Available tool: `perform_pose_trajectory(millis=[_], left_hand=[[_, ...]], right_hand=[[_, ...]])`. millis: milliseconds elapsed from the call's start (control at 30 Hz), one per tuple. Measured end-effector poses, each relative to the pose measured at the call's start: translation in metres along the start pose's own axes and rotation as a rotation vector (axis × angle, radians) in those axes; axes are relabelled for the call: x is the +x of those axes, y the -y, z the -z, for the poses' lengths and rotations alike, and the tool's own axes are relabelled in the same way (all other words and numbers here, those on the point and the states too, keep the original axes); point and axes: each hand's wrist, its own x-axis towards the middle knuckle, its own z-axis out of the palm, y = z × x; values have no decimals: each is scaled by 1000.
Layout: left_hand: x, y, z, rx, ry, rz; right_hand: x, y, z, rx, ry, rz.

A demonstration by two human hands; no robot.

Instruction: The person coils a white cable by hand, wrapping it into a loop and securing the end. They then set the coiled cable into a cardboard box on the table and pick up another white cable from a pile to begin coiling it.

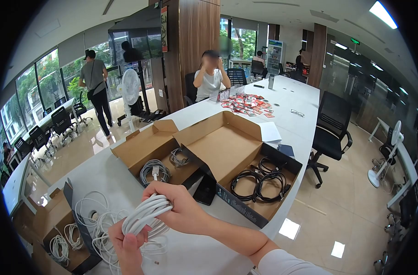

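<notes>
A coil of white network cable [147,213] is held between my two hands above the white table. My left hand [127,245] grips the coil's lower left side, thumb across it. Fingers of my right hand [177,204] wrap round the upper right side, and a plug [155,171] sticks up just above them. Loose white cable [105,233] lies tangled on the table beside and behind my left hand. Beyond my hands, an open box [147,137] holds coiled grey cables [155,170]. To its right, a larger open box [236,208] contains coiled black cables [268,185].
Another open box [73,192] with white cable coils [60,250] stands at lower left. Red packets [250,104] and glasses [297,112] lie farther along the table [293,91]. A person [212,80] sits across it. An office chair [332,123] stands on the right.
</notes>
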Motion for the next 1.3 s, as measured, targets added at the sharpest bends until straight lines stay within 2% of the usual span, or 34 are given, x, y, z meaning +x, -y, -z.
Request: perform_pose_trajectory(millis=[167,1300], left_hand=[[-2,1,-2,226,-156,-20],[-7,2,6,88,-119,63]], right_hand=[[0,-5,-1,-63,3,-22],[-3,-2,-3,-112,40,-86]])
